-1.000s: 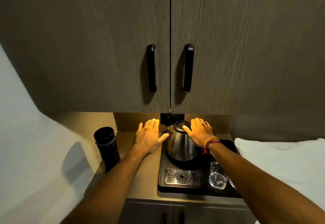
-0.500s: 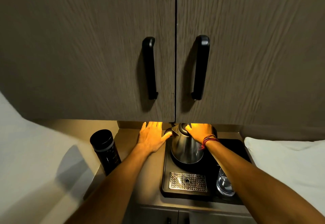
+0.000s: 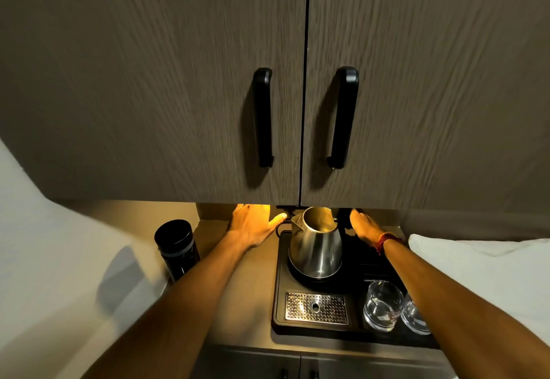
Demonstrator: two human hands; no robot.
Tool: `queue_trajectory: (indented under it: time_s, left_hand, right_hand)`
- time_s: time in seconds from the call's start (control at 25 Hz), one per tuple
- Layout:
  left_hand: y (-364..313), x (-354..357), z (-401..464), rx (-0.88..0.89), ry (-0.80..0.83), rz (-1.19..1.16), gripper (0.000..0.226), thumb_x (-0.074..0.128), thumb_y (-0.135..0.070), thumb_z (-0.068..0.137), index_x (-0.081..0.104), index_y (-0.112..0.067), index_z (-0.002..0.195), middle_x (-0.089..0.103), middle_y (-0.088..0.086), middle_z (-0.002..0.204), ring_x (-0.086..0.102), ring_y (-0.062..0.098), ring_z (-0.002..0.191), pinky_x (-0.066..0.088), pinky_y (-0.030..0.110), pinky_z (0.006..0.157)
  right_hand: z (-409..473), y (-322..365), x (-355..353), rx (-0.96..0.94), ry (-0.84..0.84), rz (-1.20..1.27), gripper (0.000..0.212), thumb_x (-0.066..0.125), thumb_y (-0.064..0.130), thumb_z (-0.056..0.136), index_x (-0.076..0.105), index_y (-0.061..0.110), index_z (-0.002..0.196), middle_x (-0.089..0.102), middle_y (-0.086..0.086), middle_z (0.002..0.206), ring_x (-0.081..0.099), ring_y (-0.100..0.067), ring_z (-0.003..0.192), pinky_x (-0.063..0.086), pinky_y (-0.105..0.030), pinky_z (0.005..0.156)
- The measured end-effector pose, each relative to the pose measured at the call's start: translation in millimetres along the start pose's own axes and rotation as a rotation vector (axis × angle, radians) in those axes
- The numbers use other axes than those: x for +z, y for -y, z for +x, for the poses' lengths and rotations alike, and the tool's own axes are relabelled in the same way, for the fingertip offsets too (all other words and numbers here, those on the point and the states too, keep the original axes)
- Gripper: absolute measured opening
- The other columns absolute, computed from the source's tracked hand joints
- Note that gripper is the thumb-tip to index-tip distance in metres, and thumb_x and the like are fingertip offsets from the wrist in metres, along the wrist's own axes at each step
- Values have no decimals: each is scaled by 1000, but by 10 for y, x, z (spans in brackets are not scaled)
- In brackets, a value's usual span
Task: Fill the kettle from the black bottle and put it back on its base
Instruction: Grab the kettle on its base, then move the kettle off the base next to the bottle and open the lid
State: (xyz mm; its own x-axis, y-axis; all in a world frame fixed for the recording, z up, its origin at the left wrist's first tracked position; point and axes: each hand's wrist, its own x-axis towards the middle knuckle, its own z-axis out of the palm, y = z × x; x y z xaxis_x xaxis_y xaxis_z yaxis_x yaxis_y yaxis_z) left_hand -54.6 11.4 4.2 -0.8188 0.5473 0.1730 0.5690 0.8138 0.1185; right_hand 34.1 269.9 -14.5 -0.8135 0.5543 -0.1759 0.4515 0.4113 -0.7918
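The steel kettle stands on its round black base at the back of a black tray. Its top is open and the inside shows. My right hand is at the kettle's right side, fingers closed on the raised black lid by the handle. My left hand lies flat and spread on the counter just left of the spout, holding nothing. The black bottle stands capped at the counter's left, apart from both hands.
Two cabinet doors with black handles hang low over the counter, hiding its back. A metal drip grate and two glasses sit at the tray's front. White bedding lies to the right, a white wall to the left.
The kettle's top, covered before, is now open. My right hand has moved from the top of the kettle to its right side. The view has tilted down slightly.
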Motion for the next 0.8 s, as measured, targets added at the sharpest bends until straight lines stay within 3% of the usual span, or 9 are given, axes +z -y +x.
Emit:
queue_trajectory:
  time_s: [0.12, 0.2, 0.24, 0.36, 0.44, 0.56, 0.68, 0.76, 0.8]
  left_hand:
    - [70, -41, -21, -29, 24, 30, 52, 37, -64, 96, 46, -20, 71, 56, 2, 78, 56, 18, 78, 48, 42, 90]
    - [151, -59, -47, -47, 27, 28, 52, 38, -65, 95, 57, -17, 88, 64, 6, 95, 62, 22, 93, 46, 44, 98]
    - [195, -80, -69, -55, 26, 24, 55, 39, -65, 95, 60, -15, 102, 66, 8, 107, 62, 25, 104, 43, 45, 102]
    - [351, -166, -157, -89, 19, 15, 66, 40, -65, 94, 56, -11, 127, 61, 11, 129, 55, 29, 122, 37, 47, 110]
    - [462, -254, -220, -120, -26, 20, 66, 41, -66, 93, 55, -12, 128, 59, 11, 132, 53, 30, 124, 38, 47, 108]
    - [634, -380, -279, -163, -63, 14, 68, 44, -67, 92, 52, -14, 134, 54, 9, 140, 48, 31, 131, 38, 48, 110]
    - [845, -435, -378, -199, 0, 3, 74, 42, -68, 92, 39, -18, 146, 42, 8, 153, 38, 31, 141, 27, 51, 116]
    - [969, -435, -447, -210, 59, 42, 75, 37, -70, 92, 33, -20, 149, 38, 7, 155, 35, 30, 142, 22, 52, 117]
    - [1033, -441, -487, -217, 83, 63, 76, 35, -70, 92, 32, -21, 149, 38, 7, 155, 35, 30, 142, 22, 53, 117]
  right_hand:
    - [-65, -62, 57, -9, -34, 43, 35, 33, 13, 97, 56, -13, 88, 58, -37, 91, 57, -39, 81, 46, -39, 71]
    - [-120, -7, 73, -23, -68, 43, 35, 33, 9, 97, 56, -6, 74, 58, -26, 77, 56, -38, 80, 50, -52, 85]
    - [-138, -5, 75, -29, -85, 32, 37, 32, 8, 97, 51, 3, 65, 54, -16, 67, 53, -34, 75, 50, -53, 84]
    - [-167, 32, 78, -31, -93, 30, 43, 33, 6, 97, 34, 15, 55, 39, -4, 59, 39, -20, 58, 39, -38, 69]
    - [-201, 240, 82, -10, -74, 72, 43, 32, 8, 98, 29, 17, 56, 36, -4, 63, 31, -13, 54, 32, -26, 58]
    - [-279, 479, 164, 8, -3, 98, 41, 32, 12, 99, 28, 18, 59, 31, -2, 62, 27, -14, 55, 22, -25, 53]
    - [-363, 349, 372, 96, 116, 132, 36, 39, 2, 95, 39, 14, 62, 38, -5, 64, 36, -16, 56, 38, -31, 56]
    - [-423, 489, 630, 150, 185, 241, 24, 42, -1, 96, 55, -2, 77, 53, -18, 78, 54, -28, 68, 51, -45, 78]
    - [-421, 624, 797, 109, 171, 284, 24, 41, 1, 99, 57, -8, 84, 56, -25, 81, 55, -37, 71, 50, -49, 77]
